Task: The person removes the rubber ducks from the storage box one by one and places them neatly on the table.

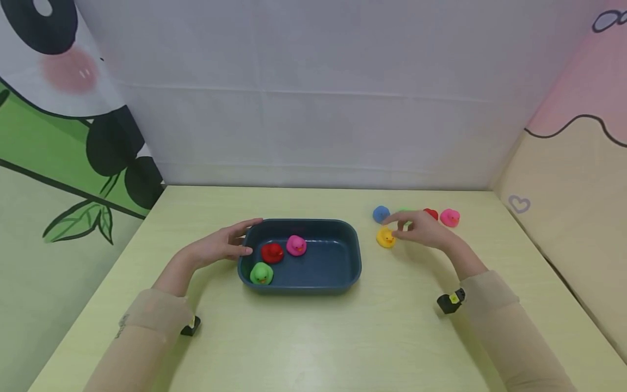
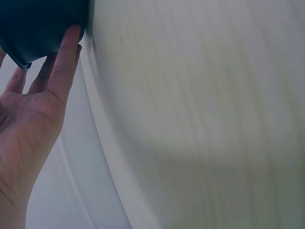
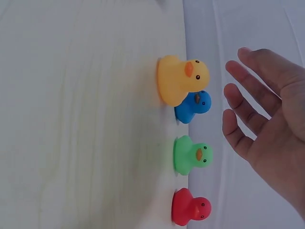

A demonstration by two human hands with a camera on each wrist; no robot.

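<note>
My left hand [image 1: 222, 242] holds the left end of a dark blue tray [image 1: 338, 272], thumb at the rim; the left wrist view shows fingers against its outer wall. In the tray sit a pink rubber duck [image 1: 296, 245], a red rubber duck [image 1: 271, 253] and a green rubber duck [image 1: 261, 274]. My right hand [image 1: 422, 227] hovers beside a yellow rubber duck [image 3: 178, 81] on the table, fingers loosely bent. A gap shows between fingertips and duck in the right wrist view. Behind it stand a blue duck [image 3: 193, 107], a green duck [image 3: 190, 156] and a red duck [image 3: 189, 207].
Another pink duck [image 1: 449, 218] stands at the right end of the back row. The pale wooden table [image 1: 313, 337] meets a white cloth wall [image 1: 313, 136] behind and printed panels at both sides. Each sleeve carries a small black device [image 1: 450, 301] at the wrist.
</note>
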